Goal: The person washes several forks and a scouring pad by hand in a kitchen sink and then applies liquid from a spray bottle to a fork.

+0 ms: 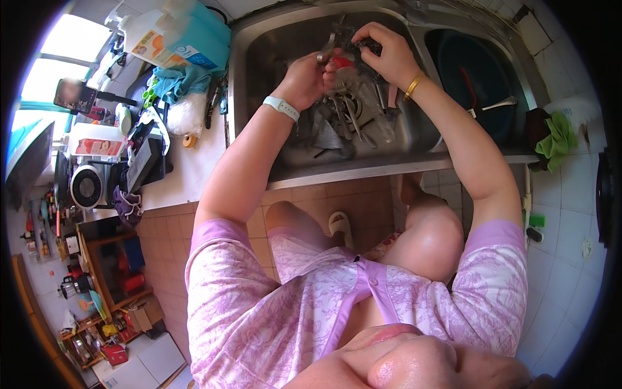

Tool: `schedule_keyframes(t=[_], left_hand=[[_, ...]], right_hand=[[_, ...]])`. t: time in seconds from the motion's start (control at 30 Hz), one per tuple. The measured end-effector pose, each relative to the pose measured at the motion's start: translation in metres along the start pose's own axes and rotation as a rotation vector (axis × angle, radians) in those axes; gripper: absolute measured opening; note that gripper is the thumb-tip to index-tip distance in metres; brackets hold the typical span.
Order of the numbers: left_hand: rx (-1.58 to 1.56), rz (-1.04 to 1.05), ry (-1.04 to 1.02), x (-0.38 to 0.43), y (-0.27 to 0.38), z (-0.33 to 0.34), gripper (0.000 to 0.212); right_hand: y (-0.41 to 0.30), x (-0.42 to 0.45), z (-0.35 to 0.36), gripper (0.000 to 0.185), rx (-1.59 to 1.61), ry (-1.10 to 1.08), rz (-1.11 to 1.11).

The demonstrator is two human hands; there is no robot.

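My left hand (307, 80), with a pale watch on the wrist, grips a metal utensil (328, 47) over the left basin of a stainless steel sink (301, 182). What kind of utensil it is, I cannot tell. Close on its right, my right hand (392, 54) pinches a dark, wiry scouring pad (370, 45) between thumb and fingers. Below both hands lies a jumble of metal cutlery (351, 114) in the basin. Among it are a red item (343, 63), a pink handle (392, 95) and a grey metallic piece (326, 127).
The right basin holds a large dark tub (495, 121) with a spoon (500, 103) and a red-handled item (469, 87). A green cloth (555, 141) hangs at the right rim. Bottles (194, 36), a teal cloth (181, 81) and a phone on a stand (75, 96) occupy the left counter.
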State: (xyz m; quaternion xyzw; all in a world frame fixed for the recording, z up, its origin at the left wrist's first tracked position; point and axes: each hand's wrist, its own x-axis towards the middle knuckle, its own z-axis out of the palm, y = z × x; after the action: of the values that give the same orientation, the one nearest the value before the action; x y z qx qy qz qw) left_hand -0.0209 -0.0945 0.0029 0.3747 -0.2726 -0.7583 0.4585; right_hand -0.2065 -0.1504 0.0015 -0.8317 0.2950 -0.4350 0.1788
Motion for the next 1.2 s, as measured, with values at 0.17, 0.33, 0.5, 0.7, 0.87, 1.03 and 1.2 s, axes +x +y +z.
schedule_keyframes(t=[0.17, 0.33, 0.5, 0.7, 0.87, 1.03, 1.2], left_hand=[[-0.054, 0.015, -0.081, -0.001, -0.006, -0.025, 0.016], [-0.064, 0.043, 0.075, 0.020, -0.013, -0.004, 0.012], [-0.042, 0.061, 0.079, 0.014, -0.013, -0.010, 0.012], [0.011, 0.083, 0.156, 0.017, -0.016, 0.003, 0.011], [-0.074, 0.066, 0.070, 0.015, -0.012, 0.002, 0.011], [-0.137, 0.032, -0.077, 0.009, -0.007, -0.002, 0.012], [-0.182, 0.010, -0.174, 0.013, -0.006, -0.001, 0.014]], right_hand=[[-0.016, 0.003, 0.013, 0.016, 0.087, -0.099, -0.086], [-0.016, 0.001, -0.006, 0.015, 0.080, -0.267, -0.139], [-0.026, -0.004, 0.009, 0.015, 0.236, -0.297, 0.011], [-0.006, -0.010, 0.011, 0.017, 0.346, -0.216, 0.264], [-0.003, -0.006, 0.009, 0.018, 0.257, -0.195, 0.303], [-0.007, -0.005, 0.015, 0.016, 0.404, -0.182, 0.114], [-0.003, -0.012, 0.016, 0.017, 0.297, -0.243, 0.232]])
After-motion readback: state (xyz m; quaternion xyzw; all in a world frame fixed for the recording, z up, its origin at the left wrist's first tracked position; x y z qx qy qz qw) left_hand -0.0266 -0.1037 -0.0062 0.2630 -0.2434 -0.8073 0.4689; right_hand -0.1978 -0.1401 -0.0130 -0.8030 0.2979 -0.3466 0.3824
